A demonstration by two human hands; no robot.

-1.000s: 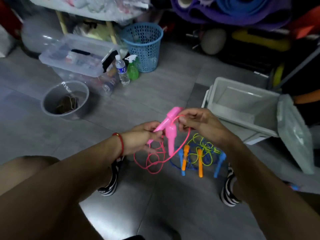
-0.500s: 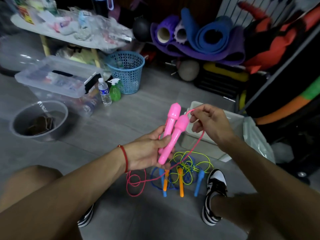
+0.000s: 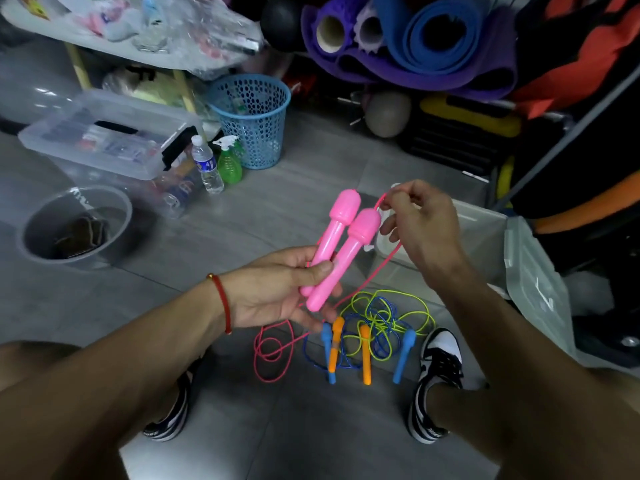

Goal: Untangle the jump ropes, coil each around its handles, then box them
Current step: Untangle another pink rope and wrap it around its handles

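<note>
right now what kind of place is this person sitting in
Probably a storage corner for sports or gym gear. Rolled purple and blue foam exercise mats are piled at the back, a grey ball sits beneath them, and clear lidded plastic storage bins stand on the grey tiled floor.

Two pink handles are held side by side, tilted, in the left hand, with the thumb pressed across them. The pink cord is pinched near its top by the right hand and is seen running down to loops on the grey floor. Just beside those loops, a tangle of blue and yellow-green cords is laid with two orange handles and two blue handles. A white box is partly hidden behind the right hand. A blue basket is placed further back
</note>
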